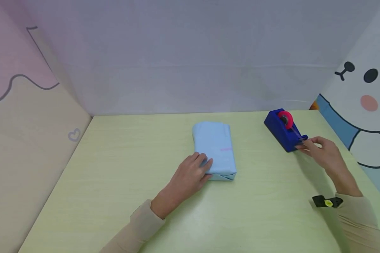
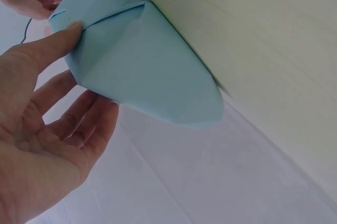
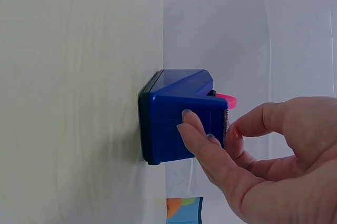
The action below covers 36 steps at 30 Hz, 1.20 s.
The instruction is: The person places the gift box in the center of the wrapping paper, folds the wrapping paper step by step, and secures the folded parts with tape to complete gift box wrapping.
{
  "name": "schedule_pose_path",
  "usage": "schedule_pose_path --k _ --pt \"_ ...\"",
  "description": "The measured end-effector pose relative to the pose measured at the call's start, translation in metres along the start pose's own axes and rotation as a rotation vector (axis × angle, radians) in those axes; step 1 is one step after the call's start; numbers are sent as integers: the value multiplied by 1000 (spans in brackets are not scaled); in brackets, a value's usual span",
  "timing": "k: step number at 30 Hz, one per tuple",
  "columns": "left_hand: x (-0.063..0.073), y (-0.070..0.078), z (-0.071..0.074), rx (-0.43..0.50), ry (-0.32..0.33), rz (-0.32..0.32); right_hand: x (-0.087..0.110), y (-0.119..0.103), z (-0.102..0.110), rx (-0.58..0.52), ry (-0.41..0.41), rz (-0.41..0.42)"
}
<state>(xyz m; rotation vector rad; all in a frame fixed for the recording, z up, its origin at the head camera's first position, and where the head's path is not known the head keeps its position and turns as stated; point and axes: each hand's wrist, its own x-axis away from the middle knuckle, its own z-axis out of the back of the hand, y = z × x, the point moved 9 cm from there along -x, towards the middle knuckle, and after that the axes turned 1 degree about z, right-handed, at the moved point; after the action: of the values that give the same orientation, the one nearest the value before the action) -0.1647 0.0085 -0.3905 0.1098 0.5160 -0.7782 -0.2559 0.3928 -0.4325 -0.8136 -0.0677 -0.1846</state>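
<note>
A package (image 1: 216, 140) wrapped in light blue paper lies on the table near its middle, folded end toward me. My left hand (image 1: 190, 172) holds its near left corner. The left wrist view shows the thumb on the folded end of the package (image 2: 147, 71) and the other fingers along an edge. To the right stands a blue tape dispenser (image 1: 280, 131) with a pink-cored tape roll (image 1: 288, 120). My right hand (image 1: 326, 154) pinches the tape's free end at the dispenser's front. Close up, its fingers (image 3: 239, 126) are by the toothed cutter; the clear tape itself is hard to see there.
The pale yellow-green table (image 1: 120, 165) meets a grey-white backdrop (image 1: 190, 70) behind. Printed cartoon panels stand at the left and right sides. A black strap (image 1: 327, 202) with a yellow piece sits at the right cuff.
</note>
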Motion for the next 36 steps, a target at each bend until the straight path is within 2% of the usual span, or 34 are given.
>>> schedule_pose_path --k 5,12,17,19,25,26,32,36 --pt "0 0 0 -3 3 -3 -3 7 -3 -75 -52 -6" --pt "0 1 1 -20 10 -12 -6 11 -8 -341 -130 25" --pt "0 1 2 -35 21 -18 -7 11 -12 -392 -158 35" --pt "0 2 3 -35 25 -19 -7 11 -14 -412 -170 29" --pt "0 2 3 -31 28 -17 -8 15 -18 -591 -196 -30" --pt "0 2 3 -32 26 -15 -9 15 -18 -584 -195 -28" --pt "0 1 1 -34 15 -13 -10 12 -20 -385 -195 27" --pt "0 1 1 -36 13 -14 -7 10 -21 -384 -246 48"
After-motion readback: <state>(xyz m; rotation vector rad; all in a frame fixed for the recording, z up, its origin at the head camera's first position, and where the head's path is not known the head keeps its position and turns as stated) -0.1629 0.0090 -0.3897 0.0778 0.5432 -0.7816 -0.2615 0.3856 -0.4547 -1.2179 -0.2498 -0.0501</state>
